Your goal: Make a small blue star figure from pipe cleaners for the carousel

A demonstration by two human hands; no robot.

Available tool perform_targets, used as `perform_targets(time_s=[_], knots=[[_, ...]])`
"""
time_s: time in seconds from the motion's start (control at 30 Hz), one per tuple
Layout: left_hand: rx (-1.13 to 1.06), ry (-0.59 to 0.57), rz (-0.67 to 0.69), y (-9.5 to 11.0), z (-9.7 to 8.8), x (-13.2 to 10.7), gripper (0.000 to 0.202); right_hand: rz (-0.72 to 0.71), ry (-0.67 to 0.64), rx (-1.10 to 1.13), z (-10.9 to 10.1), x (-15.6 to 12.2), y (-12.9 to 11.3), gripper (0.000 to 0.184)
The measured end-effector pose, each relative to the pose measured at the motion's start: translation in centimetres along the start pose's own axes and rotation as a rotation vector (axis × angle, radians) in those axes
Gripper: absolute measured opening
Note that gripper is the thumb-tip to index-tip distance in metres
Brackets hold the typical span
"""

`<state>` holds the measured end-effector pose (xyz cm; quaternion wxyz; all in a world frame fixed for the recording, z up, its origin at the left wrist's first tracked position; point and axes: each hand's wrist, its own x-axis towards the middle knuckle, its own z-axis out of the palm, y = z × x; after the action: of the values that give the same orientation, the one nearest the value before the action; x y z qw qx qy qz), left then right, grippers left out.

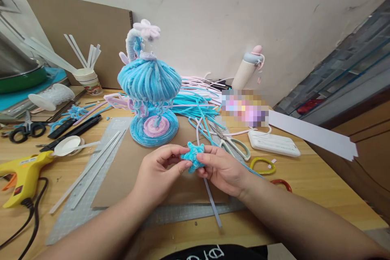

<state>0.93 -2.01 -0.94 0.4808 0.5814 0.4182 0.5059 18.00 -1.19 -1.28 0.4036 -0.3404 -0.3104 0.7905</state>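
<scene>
A small blue pipe-cleaner star is pinched between both hands above a sheet of brown cardboard. My left hand grips its left points with thumb and fingertips. From the other side my right hand presses its thumb on the star's face, the other fingers behind. A thin white strip runs down from under the right hand; what holds it is hidden. Just behind stands a jellyfish-shaped pipe-cleaner piece, its blue dome raised over a round blue and pink base.
At left lie a yellow glue gun, black scissors and clear glue sticks. Blue pipe cleaners are heaped behind. Green-handled scissors, a white box-shaped device and a bottle stand or lie at right.
</scene>
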Motion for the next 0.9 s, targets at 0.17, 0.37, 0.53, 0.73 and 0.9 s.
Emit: perform_targets(time_s=[0.17,0.37,0.53,0.73,0.9], knots=[[0.156,-0.004,0.189,-0.36,-0.29,-0.25,0.008,0.008,0.001,-0.016,0.36,-0.17,0.07,0.023],[0.194,-0.017,0.255,-0.32,-0.20,-0.46,0.005,0.008,0.026,-0.039,0.23,-0.10,0.06,0.023],[-0.022,-0.067,0.142,-0.06,0.08,-0.20,0.004,0.004,-0.043,-0.037,0.03,-0.08,-0.27,0.024],[-0.141,-0.113,-0.022,0.43,-0.25,0.42,0.013,0.047,-0.163,-0.077,-0.12,-0.31,-0.31,0.022],[-0.007,-0.050,0.121,0.00,-0.55,0.30,0.004,0.007,-0.152,-0.040,-0.12,-0.21,-0.40,0.024]])
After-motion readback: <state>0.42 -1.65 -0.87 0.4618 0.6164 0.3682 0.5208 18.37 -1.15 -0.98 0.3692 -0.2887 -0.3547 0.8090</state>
